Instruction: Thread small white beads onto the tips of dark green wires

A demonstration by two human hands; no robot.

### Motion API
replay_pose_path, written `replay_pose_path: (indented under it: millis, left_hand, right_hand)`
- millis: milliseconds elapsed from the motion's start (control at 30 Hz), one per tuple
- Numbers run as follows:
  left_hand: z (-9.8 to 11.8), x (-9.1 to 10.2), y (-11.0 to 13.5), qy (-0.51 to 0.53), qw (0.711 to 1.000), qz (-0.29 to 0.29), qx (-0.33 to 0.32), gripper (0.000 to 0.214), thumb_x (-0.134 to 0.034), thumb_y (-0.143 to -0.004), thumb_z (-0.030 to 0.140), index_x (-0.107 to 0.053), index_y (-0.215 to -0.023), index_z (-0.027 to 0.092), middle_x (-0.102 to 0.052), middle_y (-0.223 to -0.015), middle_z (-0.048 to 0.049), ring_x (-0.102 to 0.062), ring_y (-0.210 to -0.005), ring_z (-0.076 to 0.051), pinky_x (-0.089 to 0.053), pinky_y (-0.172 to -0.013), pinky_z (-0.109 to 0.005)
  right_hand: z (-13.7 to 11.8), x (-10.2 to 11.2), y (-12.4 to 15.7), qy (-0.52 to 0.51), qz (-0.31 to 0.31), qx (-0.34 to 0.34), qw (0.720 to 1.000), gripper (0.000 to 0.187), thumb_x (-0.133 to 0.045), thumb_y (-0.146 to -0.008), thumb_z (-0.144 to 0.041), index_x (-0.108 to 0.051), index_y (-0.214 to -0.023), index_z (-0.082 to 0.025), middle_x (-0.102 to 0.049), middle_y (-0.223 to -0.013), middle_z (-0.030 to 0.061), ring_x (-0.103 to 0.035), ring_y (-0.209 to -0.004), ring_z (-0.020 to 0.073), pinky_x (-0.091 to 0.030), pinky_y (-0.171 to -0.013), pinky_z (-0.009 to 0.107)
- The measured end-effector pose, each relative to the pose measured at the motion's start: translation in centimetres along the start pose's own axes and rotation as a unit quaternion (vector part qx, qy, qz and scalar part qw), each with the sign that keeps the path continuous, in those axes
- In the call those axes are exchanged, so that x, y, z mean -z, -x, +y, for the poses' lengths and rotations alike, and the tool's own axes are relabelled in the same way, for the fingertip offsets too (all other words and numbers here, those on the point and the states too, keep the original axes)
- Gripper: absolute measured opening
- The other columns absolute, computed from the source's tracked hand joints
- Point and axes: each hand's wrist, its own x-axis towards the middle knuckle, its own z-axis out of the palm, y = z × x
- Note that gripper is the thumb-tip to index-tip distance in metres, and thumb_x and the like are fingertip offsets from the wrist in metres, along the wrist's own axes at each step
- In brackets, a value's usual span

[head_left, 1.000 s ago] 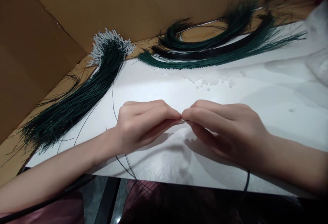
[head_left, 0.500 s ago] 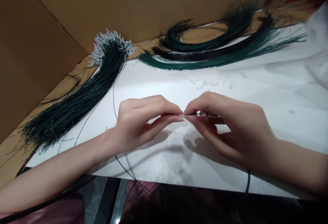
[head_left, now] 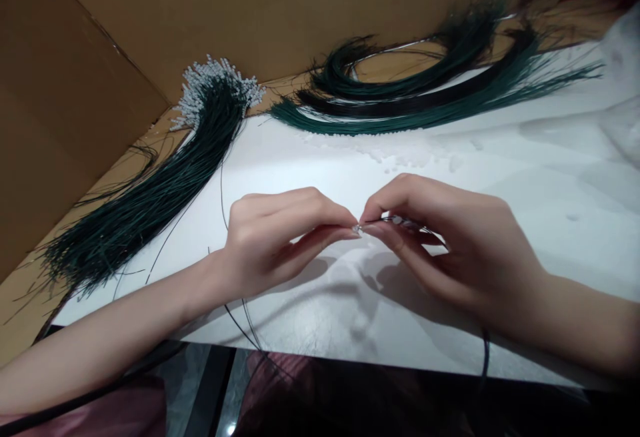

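Observation:
My left hand (head_left: pixel 280 240) is closed in a pinch, thumb against forefinger, on a tiny clear bead (head_left: pixel 357 229). Close against it, my right hand (head_left: pixel 460 250) pinches a thin dark strand. Several whitish, clear beads (head_left: pixel 397 221) show on that strand inside the curl of my right fingers; part of it is hidden there. Both hands hover low over the white table board (head_left: pixel 300 323). Loose dark strands (head_left: pixel 245 320) hang below my left wrist.
At left lies a thick bundle of dark green strands (head_left: pixel 175 190) with white beaded tips (head_left: pixel 215 87). More green and black strands (head_left: pixel 410 107) curve along the back. Small white beads (head_left: pixel 400 148) lie scattered before them. Brown panels (head_left: pixel 280 17) wall the back and left.
My right hand has turned slightly and its fingers have loosened a little, showing more of the beaded strand. The left hand has stayed almost in place, still pinching.

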Motion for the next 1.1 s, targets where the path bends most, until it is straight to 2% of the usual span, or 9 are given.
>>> replay_pose_path:
  millis: [200, 400, 700, 900, 1100]
  left_hand:
    - [0.19, -0.18, 0.11, -0.021, 1.0, 0.012, -0.003, 0.004, -0.067, -0.084, 0.009, -0.069, -0.087, 0.011, -0.071, -0.071, -0.0057, -0.065, -0.061, -0.01, -0.048, -0.055, -0.019]
    - [0.34, -0.22, 0.18, -0.034, 0.999, -0.003, 0.002, 0.004, -0.066, -0.085, 0.01, -0.069, -0.087, 0.013, -0.072, -0.073, -0.0045, -0.065, -0.06, -0.009, -0.048, -0.055, -0.018]
    - [0.24, -0.08, 0.29, -0.024, 0.999, -0.019, -0.008, 0.003, -0.067, -0.085, 0.01, -0.068, -0.087, 0.012, -0.071, -0.071, -0.0035, -0.063, -0.058, -0.008, -0.047, -0.053, -0.017]
    - [0.18, -0.05, 0.14, -0.025, 1.0, -0.007, -0.013, 0.005, -0.067, -0.085, 0.008, -0.068, -0.088, 0.011, -0.072, -0.071, -0.0048, -0.065, -0.061, -0.009, -0.049, -0.054, -0.018]
    - [0.08, -0.31, 0.27, -0.036, 0.998, 0.026, -0.037, 0.011, -0.068, -0.084, 0.008, -0.068, -0.092, 0.015, -0.073, -0.079, -0.0028, -0.069, -0.07, -0.009, -0.054, -0.062, -0.017]
  right_hand:
    - [0.12, 0.0, 0.16, 0.021, 0.002, 0.005, 1.0, 0.009, -0.054, -0.09, -0.005, -0.062, -0.09, -0.009, -0.06, -0.081, 0.0026, -0.052, -0.072, 0.0071, -0.042, -0.067, 0.019]
    - [0.08, 0.03, 0.13, 0.022, -0.007, 0.003, 1.0, 0.01, -0.053, -0.089, -0.005, -0.061, -0.087, -0.011, -0.06, -0.079, 0.0025, -0.051, -0.067, 0.0077, -0.042, -0.063, 0.021]
    - [-0.25, 0.16, 0.08, -0.005, -0.023, -0.045, 0.999, 0.007, -0.055, -0.09, -0.011, -0.06, -0.086, -0.015, -0.06, -0.076, 0.0018, -0.049, -0.061, 0.0096, -0.042, -0.058, 0.026]
    - [-0.7, 0.16, -0.07, -0.084, -0.019, -0.121, 0.989, 0.007, -0.058, -0.09, -0.018, -0.059, -0.084, -0.016, -0.059, -0.073, 0.001, -0.051, -0.059, 0.0102, -0.041, -0.047, 0.025]
    - [-0.67, 0.1, -0.22, -0.131, -0.009, -0.142, 0.981, 0.006, -0.061, -0.09, -0.018, -0.06, -0.084, -0.017, -0.061, -0.076, -0.0006, -0.055, -0.063, 0.0095, -0.045, -0.052, 0.023]
